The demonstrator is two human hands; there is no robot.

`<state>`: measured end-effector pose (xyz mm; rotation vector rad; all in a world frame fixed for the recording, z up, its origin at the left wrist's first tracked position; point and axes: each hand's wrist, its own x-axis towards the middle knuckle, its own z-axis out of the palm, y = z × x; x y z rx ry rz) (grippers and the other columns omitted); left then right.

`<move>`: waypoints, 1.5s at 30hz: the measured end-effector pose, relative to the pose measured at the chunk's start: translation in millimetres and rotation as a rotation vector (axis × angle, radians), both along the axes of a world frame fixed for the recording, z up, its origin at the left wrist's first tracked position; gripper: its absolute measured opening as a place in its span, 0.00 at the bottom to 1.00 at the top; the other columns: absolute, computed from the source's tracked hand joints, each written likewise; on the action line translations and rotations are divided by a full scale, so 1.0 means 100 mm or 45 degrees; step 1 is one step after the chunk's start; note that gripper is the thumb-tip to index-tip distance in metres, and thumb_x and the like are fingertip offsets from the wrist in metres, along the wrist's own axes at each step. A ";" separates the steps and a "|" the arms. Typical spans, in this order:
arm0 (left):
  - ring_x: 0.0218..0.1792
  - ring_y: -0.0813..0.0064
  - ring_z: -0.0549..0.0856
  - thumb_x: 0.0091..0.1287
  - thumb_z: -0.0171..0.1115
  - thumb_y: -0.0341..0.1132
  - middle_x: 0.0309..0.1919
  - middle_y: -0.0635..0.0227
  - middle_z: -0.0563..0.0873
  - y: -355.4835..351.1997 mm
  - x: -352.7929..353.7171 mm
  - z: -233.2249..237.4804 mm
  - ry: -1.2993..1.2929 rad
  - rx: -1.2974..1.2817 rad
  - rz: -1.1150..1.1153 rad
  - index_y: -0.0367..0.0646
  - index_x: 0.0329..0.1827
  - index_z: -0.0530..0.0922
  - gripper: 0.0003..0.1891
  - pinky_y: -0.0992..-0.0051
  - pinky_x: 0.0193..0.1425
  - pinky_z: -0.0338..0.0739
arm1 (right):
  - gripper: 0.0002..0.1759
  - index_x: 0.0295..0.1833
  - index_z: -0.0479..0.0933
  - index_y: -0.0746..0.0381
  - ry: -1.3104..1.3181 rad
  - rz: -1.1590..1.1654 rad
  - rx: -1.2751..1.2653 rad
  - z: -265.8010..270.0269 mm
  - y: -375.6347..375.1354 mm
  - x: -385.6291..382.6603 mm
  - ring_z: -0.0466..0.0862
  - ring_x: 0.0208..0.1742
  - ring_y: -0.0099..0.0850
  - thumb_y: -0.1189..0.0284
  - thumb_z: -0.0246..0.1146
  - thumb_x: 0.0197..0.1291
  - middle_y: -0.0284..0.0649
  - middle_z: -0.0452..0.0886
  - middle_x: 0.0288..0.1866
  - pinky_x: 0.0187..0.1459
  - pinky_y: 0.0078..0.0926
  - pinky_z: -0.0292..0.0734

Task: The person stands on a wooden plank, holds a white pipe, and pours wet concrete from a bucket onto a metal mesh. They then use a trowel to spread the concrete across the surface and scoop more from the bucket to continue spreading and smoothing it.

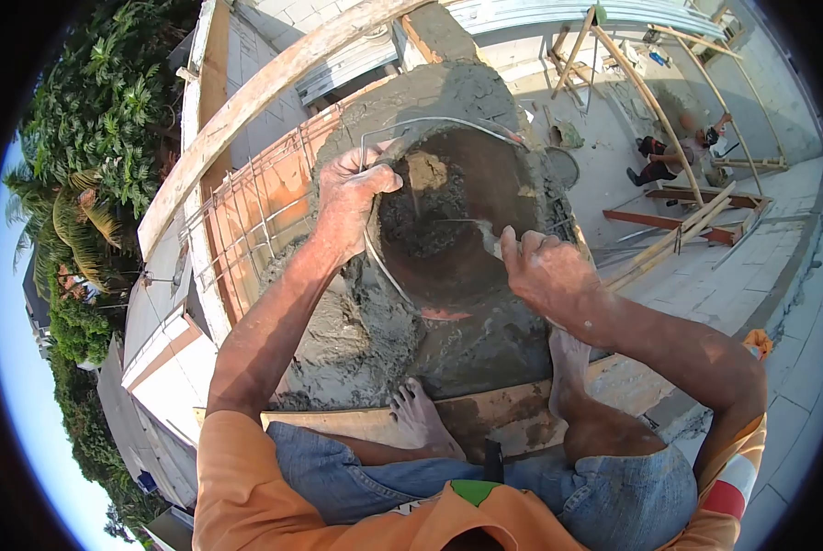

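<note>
A round dark bucket [467, 266] lies tipped in wet grey cement [338, 321], its open mouth showing cement inside. My left hand [359, 188] is closed on the bucket's wire handle and rim at the left side. My right hand [545, 271] is closed around a small trowel at the bucket's right side. The trowel's thin metal part [490, 241] reaches into the bucket's mouth; its handle is hidden by my fingers. A lump of lighter cement [427, 172] sticks to the upper inside of the bucket.
Wooden formwork [494, 409] runs beside my bare feet. Steel rebar [263, 207] and a long curved-looking board [246, 106] lie to the left. Far below on the right, a person [682, 156] is among wooden poles and beams [650, 96]. Trees stand beyond the left edge.
</note>
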<state>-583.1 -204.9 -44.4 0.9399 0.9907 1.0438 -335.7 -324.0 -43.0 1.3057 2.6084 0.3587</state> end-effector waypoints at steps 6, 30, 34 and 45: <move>0.28 0.85 0.76 0.51 0.60 0.18 0.32 0.70 0.81 -0.08 0.07 0.02 0.066 0.009 -0.053 0.41 0.24 0.76 0.07 0.81 0.35 0.74 | 0.27 0.58 0.73 0.72 0.253 -0.117 -0.081 0.22 0.24 -0.04 0.84 0.29 0.31 0.73 0.64 0.50 0.44 0.78 0.31 0.27 0.23 0.81; 0.32 0.83 0.80 0.52 0.58 0.17 0.50 0.58 0.84 -0.02 0.02 0.17 -0.026 0.073 -0.124 0.41 0.22 0.73 0.08 0.79 0.38 0.79 | 0.32 0.64 0.66 0.71 0.253 -0.057 0.057 0.04 0.39 -0.05 0.82 0.30 0.34 0.74 0.62 0.52 0.43 0.73 0.35 0.24 0.28 0.80; 0.30 0.82 0.80 0.52 0.58 0.17 0.50 0.56 0.84 0.06 -0.08 0.15 -0.013 0.109 -0.110 0.40 0.22 0.73 0.08 0.79 0.36 0.78 | 0.31 0.63 0.68 0.70 -0.028 0.159 -0.096 0.03 0.05 -0.04 0.82 0.30 0.32 0.74 0.62 0.51 0.42 0.74 0.34 0.24 0.22 0.78; 0.29 0.84 0.79 0.53 0.58 0.18 0.48 0.57 0.85 0.02 -0.05 0.06 -0.036 0.076 -0.082 0.40 0.21 0.74 0.07 0.79 0.35 0.76 | 0.28 0.58 0.73 0.69 -0.011 0.233 0.015 -0.03 -0.03 0.01 0.80 0.29 0.30 0.72 0.63 0.48 0.42 0.77 0.34 0.25 0.20 0.76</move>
